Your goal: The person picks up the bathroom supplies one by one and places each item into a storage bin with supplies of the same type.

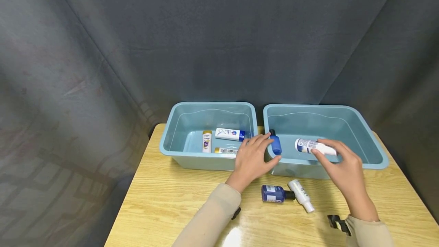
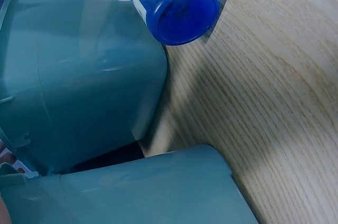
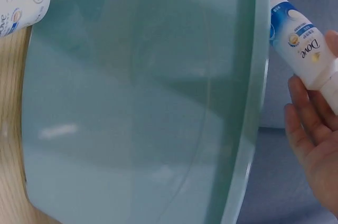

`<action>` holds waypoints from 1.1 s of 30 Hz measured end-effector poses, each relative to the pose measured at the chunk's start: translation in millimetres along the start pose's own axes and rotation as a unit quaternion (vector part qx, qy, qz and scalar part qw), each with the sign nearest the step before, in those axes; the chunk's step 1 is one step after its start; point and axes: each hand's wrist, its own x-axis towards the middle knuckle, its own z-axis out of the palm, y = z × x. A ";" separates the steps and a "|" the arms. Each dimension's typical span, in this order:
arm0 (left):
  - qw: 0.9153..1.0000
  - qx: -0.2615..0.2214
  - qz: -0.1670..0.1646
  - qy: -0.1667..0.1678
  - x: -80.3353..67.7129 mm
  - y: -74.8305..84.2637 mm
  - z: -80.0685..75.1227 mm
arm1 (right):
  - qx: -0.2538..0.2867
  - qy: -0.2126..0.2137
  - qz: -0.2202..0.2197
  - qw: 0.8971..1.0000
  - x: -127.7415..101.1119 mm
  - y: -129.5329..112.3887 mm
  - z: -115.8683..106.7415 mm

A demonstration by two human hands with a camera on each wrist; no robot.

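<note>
My left hand (image 1: 252, 159) is at the left end of the right bin (image 1: 358, 165), fingers and thumb spread apart. Beside its fingertips, at that bin's inner left wall, is a small blue bottle (image 1: 276, 146) with a black cap; whether they touch is unclear. My right hand (image 1: 346, 167) pinches a white Dove bottle (image 1: 306, 146) by its cap end, between thumb and fingers, above the right bin. In the right wrist view the held bottle (image 3: 303, 44) shows a blue-and-white label. The left wrist view shows almost none of the left hand.
On the wooden table (image 1: 164, 201), a dark blue bottle (image 1: 273, 194) lies with its black cap against a white Dove bottle (image 1: 300, 194). The left bin (image 1: 199, 161) holds a white bottle with a blue cap (image 1: 229, 134) and yellow-capped bottles (image 1: 207, 142). A dark curtain (image 1: 219, 41) hangs behind.
</note>
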 end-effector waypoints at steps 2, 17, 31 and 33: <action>1.000 -0.005 -0.001 0.001 0.0 0.1 -0.2 | -0.007 -0.009 0.012 1.000 1.2 2.8 1.5; 1.000 -0.004 -0.002 0.001 -0.5 0.4 0.2 | -0.030 -0.109 0.065 0.991 19.9 18.4 7.1; 1.000 -0.004 -0.001 0.004 -0.5 0.4 0.5 | -0.063 -0.208 0.044 0.975 39.9 35.4 14.0; 1.000 -0.002 -0.002 0.003 -0.5 0.3 0.7 | -0.061 -0.225 0.053 0.971 42.2 36.2 14.5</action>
